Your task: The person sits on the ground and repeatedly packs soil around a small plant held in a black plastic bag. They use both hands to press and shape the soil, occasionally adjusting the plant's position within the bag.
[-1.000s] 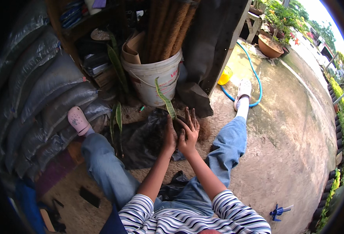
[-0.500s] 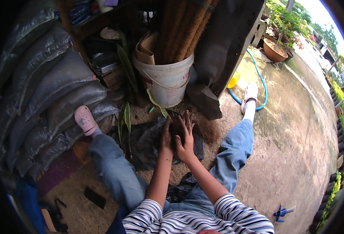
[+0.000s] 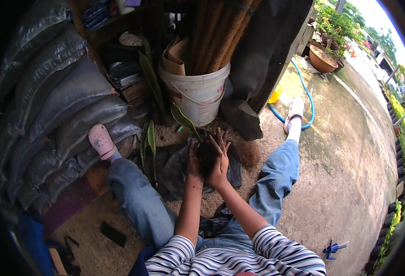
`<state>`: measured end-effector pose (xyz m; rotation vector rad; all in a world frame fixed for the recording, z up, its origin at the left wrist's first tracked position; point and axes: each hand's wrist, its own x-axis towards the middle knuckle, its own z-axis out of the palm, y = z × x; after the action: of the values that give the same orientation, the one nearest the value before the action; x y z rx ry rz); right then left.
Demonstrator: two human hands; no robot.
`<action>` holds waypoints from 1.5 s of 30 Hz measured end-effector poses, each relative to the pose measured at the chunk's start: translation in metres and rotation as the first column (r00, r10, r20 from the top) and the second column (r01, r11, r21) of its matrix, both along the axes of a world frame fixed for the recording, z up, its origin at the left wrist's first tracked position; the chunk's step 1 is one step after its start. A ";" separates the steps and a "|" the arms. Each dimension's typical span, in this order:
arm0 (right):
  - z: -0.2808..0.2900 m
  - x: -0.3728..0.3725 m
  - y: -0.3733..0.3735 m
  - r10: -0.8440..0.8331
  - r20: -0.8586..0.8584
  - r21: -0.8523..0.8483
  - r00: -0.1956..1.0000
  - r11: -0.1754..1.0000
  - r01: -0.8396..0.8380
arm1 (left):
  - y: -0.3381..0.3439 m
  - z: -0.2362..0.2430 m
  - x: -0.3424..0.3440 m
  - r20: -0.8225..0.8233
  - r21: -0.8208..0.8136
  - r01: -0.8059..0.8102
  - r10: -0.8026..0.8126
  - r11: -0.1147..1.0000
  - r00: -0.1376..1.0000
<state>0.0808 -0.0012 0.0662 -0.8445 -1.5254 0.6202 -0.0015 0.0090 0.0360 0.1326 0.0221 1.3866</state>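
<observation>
Between my two hands is a snake plant, its green, yellow-edged leaf point(image 3: 184, 120) rising toward the white bucket. A dark clump point(image 3: 206, 158) sits at its base; soil or a black planting bag, I cannot tell which. My left hand point(image 3: 194, 161) presses its left side, with fingers pointing away from me. On the opposite side, my right hand point(image 3: 220, 158) cups the clump with soil-stained fingers. Underneath, a black plastic sheet point(image 3: 170, 161) lies on the ground. More snake plant leaves point(image 3: 148, 142) lie at the sheet's left edge.
A white bucket point(image 3: 195, 99) holding brown fibrous poles point(image 3: 220, 37) stands just beyond my hands. Stacked grey sacks point(image 3: 69, 96) fill the left side. Brown fibre point(image 3: 249, 154) lies right of the sheet. A blue hose point(image 3: 311, 101) curls by my right foot; a blue tool point(image 3: 333, 248) lies lower right.
My hands have parted slightly, showing more of the dark clump between them. The leaf has turned to show a broader face.
</observation>
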 end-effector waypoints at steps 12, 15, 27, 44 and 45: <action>-0.015 -0.002 0.009 0.059 0.498 0.140 0.865 0.979 -0.148 | -0.005 -0.040 -0.016 -0.335 -0.067 -0.100 0.072 0.993 0.939; -0.016 0.001 0.005 0.048 0.166 0.047 0.985 0.997 -0.056 | 0.000 -0.032 -0.005 -0.146 -0.026 -0.020 0.016 0.999 0.989; 0.006 0.018 -0.028 -0.096 -0.154 -0.312 0.983 0.949 0.044 | -0.006 -0.011 -0.008 -0.013 0.161 0.114 -0.114 0.980 0.993; 0.023 0.032 -0.017 0.014 0.161 -0.344 0.987 0.938 0.043 | -0.017 -0.002 -0.018 -0.415 0.187 0.130 -0.041 0.974 0.909; 0.024 0.036 -0.016 0.005 0.204 -0.342 0.979 0.937 0.066 | -0.016 -0.002 -0.016 -0.428 0.183 0.138 -0.048 0.973 0.903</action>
<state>0.1167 -0.0168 0.0897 -1.2303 -1.6050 0.8161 -0.0177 -0.0071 0.0336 0.6029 0.2284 1.2389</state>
